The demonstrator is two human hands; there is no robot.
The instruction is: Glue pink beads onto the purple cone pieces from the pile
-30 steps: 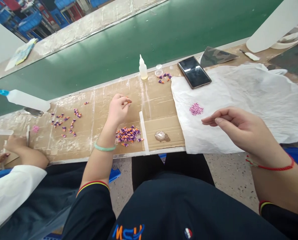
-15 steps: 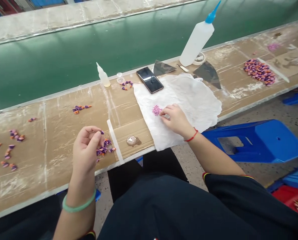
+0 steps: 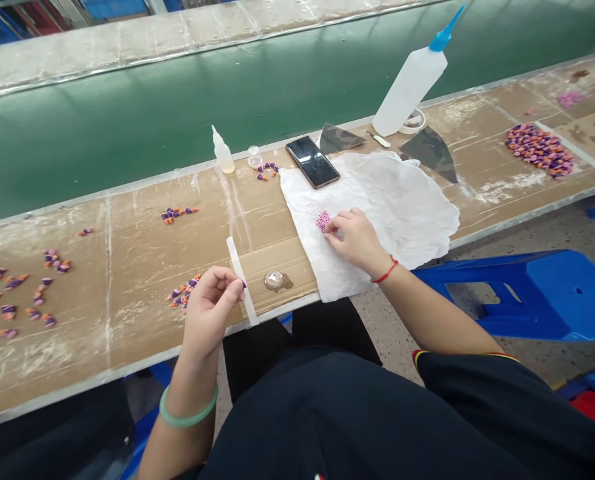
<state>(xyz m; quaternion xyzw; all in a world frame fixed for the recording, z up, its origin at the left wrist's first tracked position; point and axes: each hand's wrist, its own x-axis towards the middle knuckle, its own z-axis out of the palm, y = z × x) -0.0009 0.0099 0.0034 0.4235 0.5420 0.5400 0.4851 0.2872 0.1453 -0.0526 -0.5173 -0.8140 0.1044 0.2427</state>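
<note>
Pinching small purple piece point(image 3: 244, 283) with left hand point(image 3: 211, 308), left of wrinkled white sheet point(image 3: 402, 190) — touching pink beads point(image 3: 322, 219) on it with right hand point(image 3: 356, 239), cannot tell if gripping.

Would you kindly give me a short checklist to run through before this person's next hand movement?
1. Left hand holding a small purple piece: ok.
2. Right hand at the edge of the pink pile: ok.
3. Right hand gripping a pink bit: cannot tell, too small to see.
4. Phone apart from the pink pile: ok.
5. Small bottle standing upright: ok.
6. Cardboard unmarked beside the small round item: not ok, a dark patch shows there.
</note>
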